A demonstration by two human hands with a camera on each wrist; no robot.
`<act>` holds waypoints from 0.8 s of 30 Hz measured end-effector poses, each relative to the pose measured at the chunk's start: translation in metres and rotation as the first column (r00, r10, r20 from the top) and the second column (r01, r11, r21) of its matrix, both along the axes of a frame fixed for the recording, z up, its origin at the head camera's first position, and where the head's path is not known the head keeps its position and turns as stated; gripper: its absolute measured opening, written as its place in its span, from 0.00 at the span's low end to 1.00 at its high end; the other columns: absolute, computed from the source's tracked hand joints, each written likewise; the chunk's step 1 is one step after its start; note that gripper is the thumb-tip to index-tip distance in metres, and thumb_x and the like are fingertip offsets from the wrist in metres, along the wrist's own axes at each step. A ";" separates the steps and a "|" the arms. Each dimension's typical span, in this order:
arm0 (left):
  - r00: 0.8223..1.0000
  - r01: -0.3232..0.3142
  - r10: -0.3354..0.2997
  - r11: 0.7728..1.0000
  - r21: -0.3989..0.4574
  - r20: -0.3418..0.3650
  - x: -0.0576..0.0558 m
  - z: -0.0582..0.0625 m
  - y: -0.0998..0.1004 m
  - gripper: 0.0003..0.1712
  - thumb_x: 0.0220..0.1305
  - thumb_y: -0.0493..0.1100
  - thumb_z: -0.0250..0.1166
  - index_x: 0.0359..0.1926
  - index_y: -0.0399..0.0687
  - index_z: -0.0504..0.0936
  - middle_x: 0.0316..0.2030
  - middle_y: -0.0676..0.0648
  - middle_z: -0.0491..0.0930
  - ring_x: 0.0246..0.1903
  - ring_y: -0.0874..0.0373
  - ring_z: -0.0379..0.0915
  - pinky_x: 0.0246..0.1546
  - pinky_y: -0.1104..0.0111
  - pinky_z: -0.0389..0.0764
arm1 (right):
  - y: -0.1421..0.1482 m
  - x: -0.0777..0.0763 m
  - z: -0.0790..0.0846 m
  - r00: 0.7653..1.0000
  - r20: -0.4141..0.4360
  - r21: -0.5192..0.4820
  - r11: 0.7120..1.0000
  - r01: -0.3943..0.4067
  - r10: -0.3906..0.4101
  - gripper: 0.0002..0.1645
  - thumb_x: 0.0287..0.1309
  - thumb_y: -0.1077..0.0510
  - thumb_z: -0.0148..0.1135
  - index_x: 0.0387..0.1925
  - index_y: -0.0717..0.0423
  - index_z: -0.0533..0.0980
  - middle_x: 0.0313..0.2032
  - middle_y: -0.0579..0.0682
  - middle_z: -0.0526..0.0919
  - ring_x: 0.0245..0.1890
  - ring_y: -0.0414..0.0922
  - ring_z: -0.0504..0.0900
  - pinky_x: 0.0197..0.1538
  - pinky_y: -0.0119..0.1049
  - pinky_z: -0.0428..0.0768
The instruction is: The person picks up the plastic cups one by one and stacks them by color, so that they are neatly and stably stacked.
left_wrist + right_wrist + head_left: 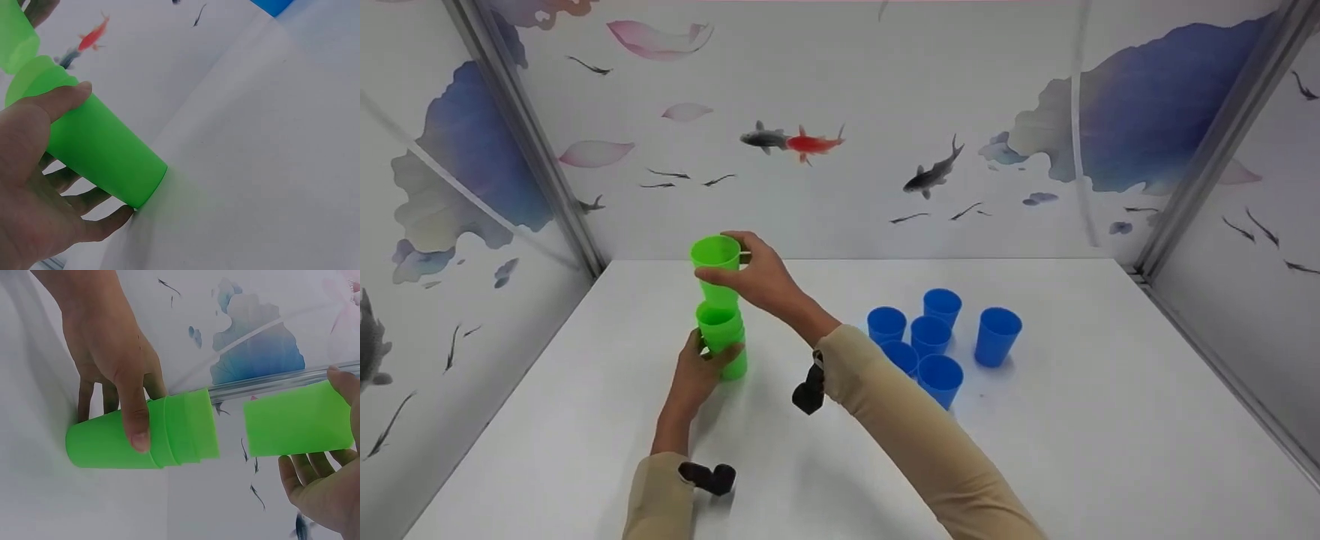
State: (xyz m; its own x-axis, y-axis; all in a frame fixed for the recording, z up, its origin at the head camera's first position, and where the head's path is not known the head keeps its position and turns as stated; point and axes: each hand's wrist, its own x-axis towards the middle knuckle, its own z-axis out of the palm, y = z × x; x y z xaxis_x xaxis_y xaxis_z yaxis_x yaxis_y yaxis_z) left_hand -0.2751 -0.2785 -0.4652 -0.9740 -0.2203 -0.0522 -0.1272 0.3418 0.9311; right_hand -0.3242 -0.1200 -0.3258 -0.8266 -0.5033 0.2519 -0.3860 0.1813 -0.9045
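Note:
A stack of nested green cups (pixel 722 324) stands upright on the left part of the white table. My left hand (pixel 697 375) grips it, thumb on one side and fingers round the other, as the left wrist view shows too. Just above the stack, my right hand (pixel 765 277) holds a single green cup (pixel 715 255) between thumb and fingers. In the right wrist view a gap separates this held cup (pixel 298 421) from the top rim of the stack (pixel 205 424).
Several blue cups (pixel 931 334) stand upright in a loose group right of the middle. One blue cup (pixel 998 337) is a little apart on their right. Printed walls enclose the white table (pixel 1095 450) at the back and both sides.

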 end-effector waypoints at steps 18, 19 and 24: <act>1.000 0.014 -0.014 1.000 0.026 -0.004 0.001 0.001 -0.001 0.57 0.63 0.65 0.65 0.79 0.45 0.46 0.76 0.38 0.55 0.77 0.40 0.51 0.76 0.46 0.57 | -0.015 0.002 -0.034 1.000 0.022 0.043 0.999 -0.024 0.023 0.44 0.58 0.43 0.71 0.71 0.49 0.65 0.63 0.48 0.75 0.61 0.45 0.76 0.62 0.43 0.79; 1.000 0.013 -0.013 1.000 0.022 0.002 0.001 0.001 -0.001 0.57 0.63 0.66 0.65 0.79 0.45 0.45 0.77 0.38 0.54 0.77 0.40 0.51 0.76 0.46 0.57 | -0.016 0.002 -0.036 0.999 0.029 0.048 0.999 -0.019 0.017 0.44 0.58 0.42 0.71 0.71 0.49 0.65 0.63 0.48 0.75 0.61 0.45 0.76 0.62 0.43 0.79; 1.000 0.007 -0.007 1.000 -0.001 0.028 0.000 0.001 -0.001 0.58 0.64 0.66 0.65 0.79 0.45 0.44 0.77 0.37 0.52 0.77 0.40 0.50 0.76 0.46 0.57 | -0.017 0.003 -0.049 0.999 0.054 0.052 0.999 -0.005 0.002 0.44 0.57 0.42 0.71 0.71 0.49 0.65 0.63 0.47 0.75 0.62 0.46 0.75 0.63 0.44 0.79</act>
